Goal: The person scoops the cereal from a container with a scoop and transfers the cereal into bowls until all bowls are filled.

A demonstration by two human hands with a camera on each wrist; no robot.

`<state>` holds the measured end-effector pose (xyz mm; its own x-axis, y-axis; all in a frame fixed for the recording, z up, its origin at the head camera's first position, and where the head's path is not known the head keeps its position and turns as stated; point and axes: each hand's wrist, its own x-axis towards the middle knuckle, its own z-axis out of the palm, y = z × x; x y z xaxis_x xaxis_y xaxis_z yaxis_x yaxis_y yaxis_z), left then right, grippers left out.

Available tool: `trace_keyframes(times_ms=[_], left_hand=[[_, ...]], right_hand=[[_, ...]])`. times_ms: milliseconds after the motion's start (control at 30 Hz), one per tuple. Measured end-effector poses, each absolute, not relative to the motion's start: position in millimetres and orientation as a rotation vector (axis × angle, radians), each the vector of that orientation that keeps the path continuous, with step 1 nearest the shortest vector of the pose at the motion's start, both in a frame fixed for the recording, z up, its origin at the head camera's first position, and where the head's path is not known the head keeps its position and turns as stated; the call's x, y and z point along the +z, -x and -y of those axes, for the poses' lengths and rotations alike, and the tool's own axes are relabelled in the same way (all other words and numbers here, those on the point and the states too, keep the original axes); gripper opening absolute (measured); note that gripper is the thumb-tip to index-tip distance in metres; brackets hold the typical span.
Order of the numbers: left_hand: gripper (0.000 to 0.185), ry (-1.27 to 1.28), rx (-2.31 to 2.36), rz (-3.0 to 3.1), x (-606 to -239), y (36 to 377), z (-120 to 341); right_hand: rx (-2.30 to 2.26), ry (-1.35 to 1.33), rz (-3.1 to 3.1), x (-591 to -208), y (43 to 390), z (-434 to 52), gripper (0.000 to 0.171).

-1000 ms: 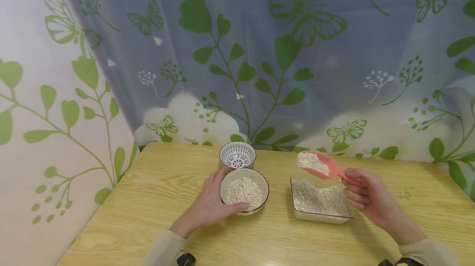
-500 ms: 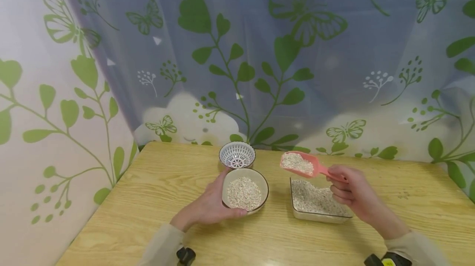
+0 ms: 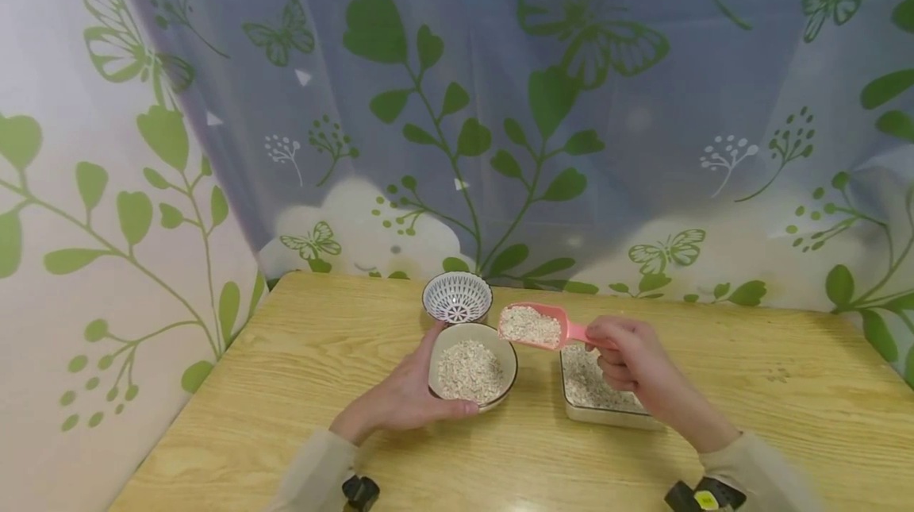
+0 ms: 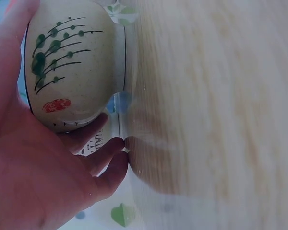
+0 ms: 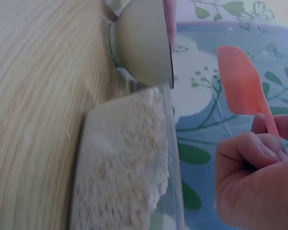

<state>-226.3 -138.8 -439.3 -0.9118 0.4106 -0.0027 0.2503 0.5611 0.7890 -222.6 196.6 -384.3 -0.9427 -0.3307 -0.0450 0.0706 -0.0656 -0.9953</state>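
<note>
The pink plastic scoop (image 3: 531,325), heaped with pale oat flakes, hangs level over the gap between the beige ceramic bowl with a dark rim (image 3: 473,367) and the clear rectangular glass dish of oats (image 3: 603,393), its mouth just past the bowl's right edge. The right hand (image 3: 631,365) grips the scoop's thin handle, fingers curled round it and thumb on top; the right wrist view shows the knuckles bunched tight on the handle below the flat pink blade (image 5: 242,79).

The scoop looks light and stiff, but its load is loose and will likely spill at any tilt, so the handle end is the sensible place to hold, keeping the cup flat. The bowl looks heavier, smooth-glazed and breakable.

The left hand (image 3: 403,397) cups the bowl's left side, thumb up by the rim and fingers curled under its near wall (image 4: 72,62), steadying it on the light wooden tabletop (image 3: 286,401).

A small white bowl with a blue pattern (image 3: 457,298) stands just behind the beige one.
</note>
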Motion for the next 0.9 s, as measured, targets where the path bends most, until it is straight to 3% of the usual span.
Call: trace_keyframes(times_ms=[233,367,900], left_hand=[[0.126,-0.571,1.279,-2.595,-438.6,226.5,138.4],[0.124,-0.586,1.289,-2.591,-439.3,227.3,138.9],[0.119,-0.609,1.331,-2.562,-440.6,228.1,139.6]], right_hand=[[-1.841,0.241,-2.267,-386.2,220.6,-170.2,0.022],[-1.585,0.367,-2.575,-389.2,218.3,-152.8,0.018],[-0.846,1.572,-3.283,-409.1,208.9,-119.1,0.008]])
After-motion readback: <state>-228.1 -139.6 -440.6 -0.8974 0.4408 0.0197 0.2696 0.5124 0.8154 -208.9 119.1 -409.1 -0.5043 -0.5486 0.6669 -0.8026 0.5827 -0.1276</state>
